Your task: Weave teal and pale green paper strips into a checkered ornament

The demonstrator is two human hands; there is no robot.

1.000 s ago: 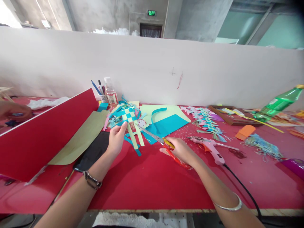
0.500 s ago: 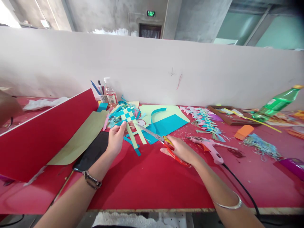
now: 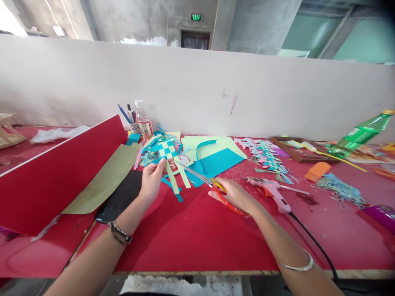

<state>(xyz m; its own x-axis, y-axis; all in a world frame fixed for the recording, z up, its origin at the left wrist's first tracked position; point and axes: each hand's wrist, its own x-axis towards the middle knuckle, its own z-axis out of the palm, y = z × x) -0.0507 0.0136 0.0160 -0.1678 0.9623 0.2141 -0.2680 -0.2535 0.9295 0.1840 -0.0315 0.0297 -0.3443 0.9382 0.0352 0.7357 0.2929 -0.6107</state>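
Note:
My left hand [image 3: 152, 179] pinches a woven piece of paper strips [image 3: 168, 150], checked in teal and pale green, between thumb and fingers. Loose strip ends hang from it toward me. My right hand [image 3: 233, 195] is closed around the red and yellow handles of a pair of scissors [image 3: 203, 177]. The blades point left, with their tips beside one pale green strip of the woven piece; whether they touch it I cannot tell. Behind the piece lies a heap of teal, green and pink paper scraps [image 3: 151, 150]. A teal paper sheet [image 3: 222, 162] rests on a pale green sheet [image 3: 212, 142].
Right of my right hand lies a pink glue gun [image 3: 271, 191], its black cord trailing off the table edge. Finished-looking woven strips [image 3: 265, 158] lie behind it. A green bottle [image 3: 359, 133] leans at far right. At left are a black phone [image 3: 120, 197] and a red board [image 3: 64, 172].
Both hands, the woven piece and the scissors are almost where they were. At the far left, a blurred brown shape has gone from view, uncovering a pale wooden frame.

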